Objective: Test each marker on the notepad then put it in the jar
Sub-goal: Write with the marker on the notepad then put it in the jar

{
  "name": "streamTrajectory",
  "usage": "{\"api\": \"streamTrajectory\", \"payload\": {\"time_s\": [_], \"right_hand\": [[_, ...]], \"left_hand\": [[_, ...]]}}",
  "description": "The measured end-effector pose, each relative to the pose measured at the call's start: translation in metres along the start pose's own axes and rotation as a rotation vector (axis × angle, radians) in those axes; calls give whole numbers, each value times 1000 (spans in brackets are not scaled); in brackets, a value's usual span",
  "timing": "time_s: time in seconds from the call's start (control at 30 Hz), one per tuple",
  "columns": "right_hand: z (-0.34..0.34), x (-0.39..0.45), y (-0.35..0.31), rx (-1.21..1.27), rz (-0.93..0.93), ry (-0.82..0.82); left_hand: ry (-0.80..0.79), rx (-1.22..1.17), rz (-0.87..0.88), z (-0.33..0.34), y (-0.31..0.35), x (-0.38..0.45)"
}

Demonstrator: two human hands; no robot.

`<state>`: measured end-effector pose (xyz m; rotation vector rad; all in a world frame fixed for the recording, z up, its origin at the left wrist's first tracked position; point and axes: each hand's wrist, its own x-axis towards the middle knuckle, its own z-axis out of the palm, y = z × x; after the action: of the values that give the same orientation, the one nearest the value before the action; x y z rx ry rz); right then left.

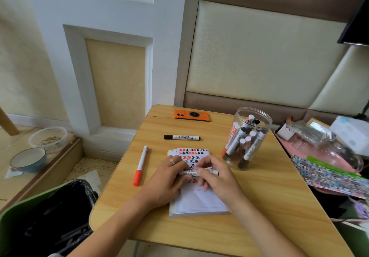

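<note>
A white notepad (199, 200) lies on the small wooden table (259, 206), its upper part covered in red and black test marks. Over it both hands hold one whiteboard marker (191, 172) level: my left hand (169, 178), with a ring, grips its left part, and my right hand (216, 173) grips its right part near the dark end. A black marker (182, 137) and a red marker (141, 165) lie loose on the table. The clear plastic jar (247, 138), open at the top, stands to the right and holds several markers.
An orange phone (192, 115) lies at the table's far edge. Clutter with a plastic bottle (327, 150) and a printed sheet (329, 174) sits to the right. A bin with a black bag (52, 214) stands at the lower left, bowls (28, 159) on the floor beyond.
</note>
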<state>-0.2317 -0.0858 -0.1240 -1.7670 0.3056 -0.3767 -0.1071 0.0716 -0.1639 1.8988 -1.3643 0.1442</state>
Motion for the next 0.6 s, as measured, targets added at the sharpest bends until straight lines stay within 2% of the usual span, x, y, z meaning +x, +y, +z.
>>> {"api": "streamTrajectory", "payload": {"time_s": [0.1, 0.23, 0.5, 0.6], "right_hand": [[-6, 8, -16, 32, -72, 97], [-20, 20, -52, -9, -246, 280], [-80, 44, -131, -458, -630, 627], [-101, 56, -144, -549, -690, 720]], "left_hand": [[-3, 116, -56, 4, -4, 1], [-8, 145, -165, 6, -7, 0], [-90, 187, -234, 6, -7, 2], [-95, 205, -234, 6, -6, 2]]}}
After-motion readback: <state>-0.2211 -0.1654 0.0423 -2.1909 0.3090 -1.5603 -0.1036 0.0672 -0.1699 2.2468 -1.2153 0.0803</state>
